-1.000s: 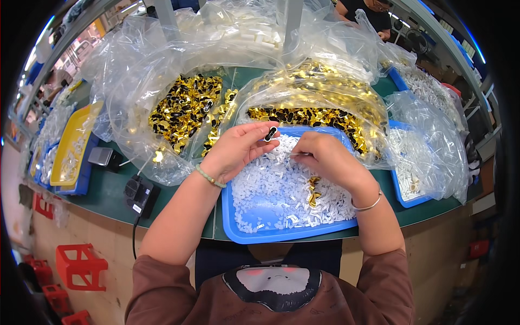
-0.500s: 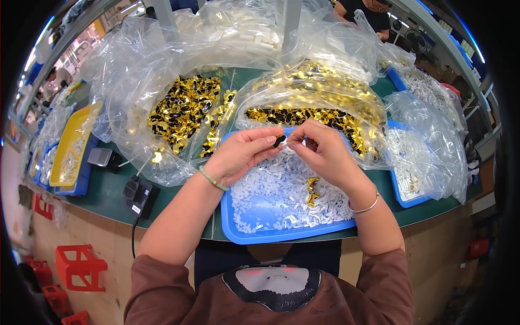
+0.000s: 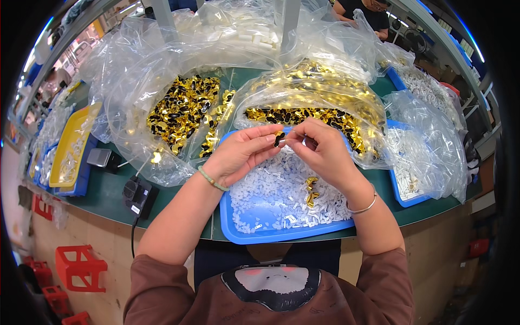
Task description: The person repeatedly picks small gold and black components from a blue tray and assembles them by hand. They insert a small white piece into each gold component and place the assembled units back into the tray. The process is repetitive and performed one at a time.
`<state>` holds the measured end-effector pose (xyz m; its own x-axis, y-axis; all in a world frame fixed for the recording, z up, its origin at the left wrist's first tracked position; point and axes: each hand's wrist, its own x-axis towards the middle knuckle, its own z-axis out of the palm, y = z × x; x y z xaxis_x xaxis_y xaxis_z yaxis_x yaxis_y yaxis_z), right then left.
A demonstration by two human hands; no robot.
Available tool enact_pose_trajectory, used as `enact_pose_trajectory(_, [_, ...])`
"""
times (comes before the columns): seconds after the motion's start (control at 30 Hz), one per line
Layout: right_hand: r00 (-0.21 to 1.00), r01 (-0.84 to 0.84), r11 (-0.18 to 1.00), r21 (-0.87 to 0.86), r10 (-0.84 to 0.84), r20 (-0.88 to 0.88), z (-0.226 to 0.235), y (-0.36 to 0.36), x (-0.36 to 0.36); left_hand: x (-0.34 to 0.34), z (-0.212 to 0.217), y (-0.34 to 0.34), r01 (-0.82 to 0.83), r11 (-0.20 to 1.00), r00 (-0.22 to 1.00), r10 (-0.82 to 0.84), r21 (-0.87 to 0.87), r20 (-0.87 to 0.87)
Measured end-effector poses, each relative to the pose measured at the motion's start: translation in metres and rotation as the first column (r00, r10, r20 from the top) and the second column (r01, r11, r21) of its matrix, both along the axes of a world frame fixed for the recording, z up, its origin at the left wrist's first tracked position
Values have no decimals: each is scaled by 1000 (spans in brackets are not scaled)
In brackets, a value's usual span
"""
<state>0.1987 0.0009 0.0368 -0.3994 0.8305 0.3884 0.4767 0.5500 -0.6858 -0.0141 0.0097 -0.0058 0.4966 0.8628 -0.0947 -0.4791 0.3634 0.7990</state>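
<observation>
Hands drawn closer together since before: I log left hand point(image 3: 241, 154) pinching a gold-black clip point(image 3: 278, 139), right hand point(image 3: 319, 149) pinching a white piece at it, blue tray point(image 3: 271, 233) beneath, clip bags point(image 3: 179, 114) beyond.

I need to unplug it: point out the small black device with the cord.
In the head view the small black device sits on the green table, on the person's left, just left of the blue tray and beside a grey box.

Both forearms enter from the lower edge and converge. Left hand point(image 3: 241, 154) and right hand point(image 3: 319, 149) meet fingertip to fingertip, fingers point(image 3: 271, 138) pinched closed, palms facing each other, wrists slightly raised.
</observation>
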Motion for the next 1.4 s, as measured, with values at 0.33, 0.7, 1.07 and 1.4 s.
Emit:
enact_pose_trajectory(0.33, [996, -15, 965, 262, -10, 93, -5, -4, -6, 1, -2, -1, 78, 997, 997, -78, -8, -9])
enact_pose_trajectory(0.7, [995, 31, 967, 251, -53, 80, -13, -4, -7, 4, 0, -2, 96, 995, 995, -95, 18, -34])
enact_pose_trajectory(1.07, [1000, 11, 993, 116, -12, 6, -11, 0, -3, 1, -5, 1, 116, 993, 993, -116, 12, 13])
enact_pose_trajectory(1.4, [998, -12, 972, 234, -5, 68, -15, -1, -6, 2, -1, -2, 105, 994, 994, -105, 4, -6])
